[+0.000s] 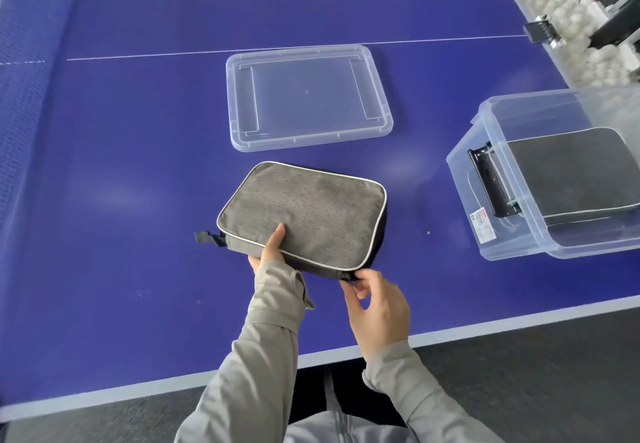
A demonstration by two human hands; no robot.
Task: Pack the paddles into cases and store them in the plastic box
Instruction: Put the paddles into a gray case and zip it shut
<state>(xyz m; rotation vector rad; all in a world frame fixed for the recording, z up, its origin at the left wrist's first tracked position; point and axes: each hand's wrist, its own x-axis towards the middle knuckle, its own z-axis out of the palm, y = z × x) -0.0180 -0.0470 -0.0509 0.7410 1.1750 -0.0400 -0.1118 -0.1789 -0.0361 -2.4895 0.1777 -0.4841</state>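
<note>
Grey case (301,210) on table (138,165): left hand (271,247) clamps its 7 o'clock edge, right hand (377,307) pinches zipper (345,276) at 5 o'clock.

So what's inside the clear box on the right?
One grey case lies flat in the box. Anything under that case, or inside it, is covered.

We wear a light grey zip-front jacket (334,428) | our left sleeve (256,338) is creased, its cuff lapping over the back of our left hand (270,248) | our right sleeve (415,394) ends at the wrist | our right hand (379,307) is bare
</note>
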